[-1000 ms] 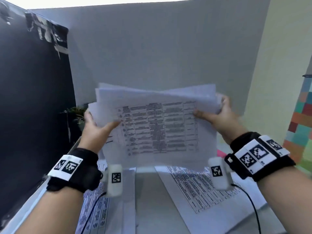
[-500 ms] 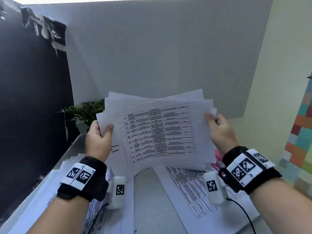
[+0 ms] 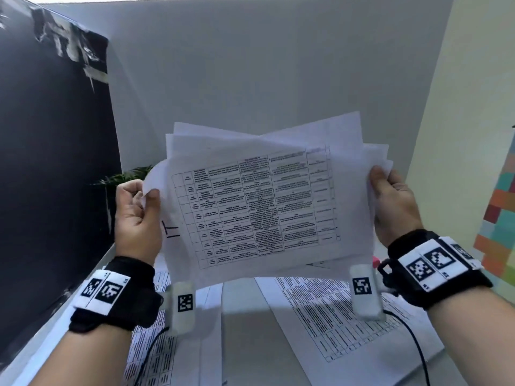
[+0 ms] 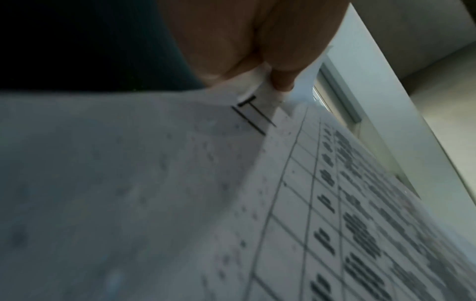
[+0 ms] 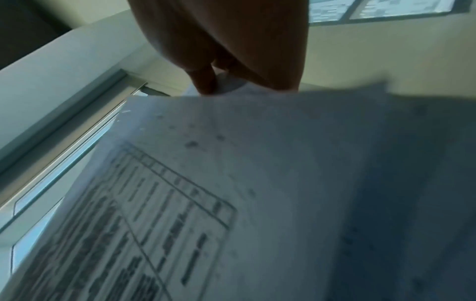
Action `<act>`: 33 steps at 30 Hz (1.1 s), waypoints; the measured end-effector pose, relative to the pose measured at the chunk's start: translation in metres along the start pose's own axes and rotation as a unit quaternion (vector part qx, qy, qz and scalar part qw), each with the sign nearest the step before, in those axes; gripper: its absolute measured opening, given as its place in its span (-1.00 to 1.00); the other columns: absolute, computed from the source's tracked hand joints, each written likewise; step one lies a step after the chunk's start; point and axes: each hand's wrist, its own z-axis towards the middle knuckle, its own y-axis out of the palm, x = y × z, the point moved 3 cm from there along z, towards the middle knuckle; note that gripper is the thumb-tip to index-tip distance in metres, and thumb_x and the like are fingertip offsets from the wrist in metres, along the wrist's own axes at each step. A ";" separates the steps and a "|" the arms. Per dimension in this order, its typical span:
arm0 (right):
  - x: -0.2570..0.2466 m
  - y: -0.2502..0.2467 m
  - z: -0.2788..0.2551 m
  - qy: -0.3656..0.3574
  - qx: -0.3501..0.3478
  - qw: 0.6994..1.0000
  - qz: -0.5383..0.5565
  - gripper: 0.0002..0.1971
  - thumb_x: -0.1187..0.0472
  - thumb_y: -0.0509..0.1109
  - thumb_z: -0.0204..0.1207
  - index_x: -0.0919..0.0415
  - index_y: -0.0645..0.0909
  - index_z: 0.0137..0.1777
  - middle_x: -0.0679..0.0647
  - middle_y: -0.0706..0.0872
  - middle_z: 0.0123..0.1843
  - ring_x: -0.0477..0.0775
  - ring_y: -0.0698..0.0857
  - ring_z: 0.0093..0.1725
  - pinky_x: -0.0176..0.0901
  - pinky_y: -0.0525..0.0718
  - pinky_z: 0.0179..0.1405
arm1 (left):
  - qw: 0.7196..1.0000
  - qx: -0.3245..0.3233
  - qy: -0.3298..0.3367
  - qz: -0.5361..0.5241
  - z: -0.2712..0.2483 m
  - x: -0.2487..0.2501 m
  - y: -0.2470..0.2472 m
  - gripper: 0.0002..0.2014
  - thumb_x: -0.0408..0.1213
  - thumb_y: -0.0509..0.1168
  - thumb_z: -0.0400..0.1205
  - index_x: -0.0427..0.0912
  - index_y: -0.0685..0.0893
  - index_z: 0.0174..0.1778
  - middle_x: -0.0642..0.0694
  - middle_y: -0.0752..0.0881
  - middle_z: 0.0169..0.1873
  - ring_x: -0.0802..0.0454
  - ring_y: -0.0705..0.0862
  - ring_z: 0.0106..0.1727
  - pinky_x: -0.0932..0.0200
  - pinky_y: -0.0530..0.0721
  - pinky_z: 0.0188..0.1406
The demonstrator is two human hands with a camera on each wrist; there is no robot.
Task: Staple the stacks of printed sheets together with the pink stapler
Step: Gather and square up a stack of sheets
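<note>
I hold a loose stack of printed sheets upright in the air above the table, its edges fanned and uneven. My left hand pinches the stack's left edge between thumb and curled fingers; the thumb tip presses the paper near a black mark. My right hand grips the right edge, thumb in front. A sliver of the pink stapler shows on the table under my right wrist, mostly hidden.
More printed sheets lie on the grey table: one pile at the lower left, another at the lower right. A black panel stands on the left, a small green plant behind my left hand, a grey partition behind.
The stack has stayed raised while both hands shifted along its side edges; the sheets are fanned at a new angle and the left fingers now curl tighter on the edge.
</note>
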 end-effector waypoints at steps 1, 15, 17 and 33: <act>0.000 -0.001 0.001 0.009 -0.010 1.000 -0.015 -0.79 0.13 0.20 0.69 0.06 0.65 0.17 -0.01 0.81 -0.01 -0.01 0.77 -0.05 -0.10 0.75 -0.01 | 1.000 -0.013 -0.005 0.004 0.001 0.000 -0.001 -0.85 -0.26 0.18 0.72 0.09 0.40 -0.10 0.20 0.63 -0.31 0.36 0.59 -0.32 0.17 0.61 -0.21; 0.010 0.013 -0.019 -0.034 -0.110 0.982 -0.151 -0.65 -0.04 0.53 0.31 0.03 0.59 0.06 0.10 0.79 0.02 0.07 0.79 -0.03 0.02 0.73 -0.01 | 0.985 -0.135 -0.103 -0.019 -0.006 -0.011 0.012 -0.37 -0.43 0.36 0.56 0.09 0.23 0.42 0.11 0.78 -0.14 0.18 0.76 -0.05 0.15 0.74 -0.03; 0.009 0.010 -0.018 -0.044 -0.066 0.986 -0.148 -0.84 0.22 0.47 0.48 -0.01 0.62 0.00 0.11 0.79 0.03 0.14 0.78 0.01 0.10 0.73 0.05 | 0.982 -0.131 -0.132 0.002 -0.008 -0.012 0.013 -0.32 -0.46 0.38 0.55 0.11 0.18 0.45 0.07 0.76 -0.09 0.10 0.74 0.01 -0.11 0.68 0.14; 0.021 0.015 -0.021 0.058 -0.081 0.982 -0.159 -0.28 -0.38 0.45 0.26 -0.04 0.44 0.34 0.03 0.65 0.32 0.07 0.65 0.29 0.18 0.61 0.27 | 0.971 -0.124 -0.191 0.071 0.000 -0.030 0.008 -0.68 -0.12 0.41 0.56 -0.01 0.43 0.11 -0.04 0.70 0.06 -0.01 0.71 0.07 -0.13 0.71 0.11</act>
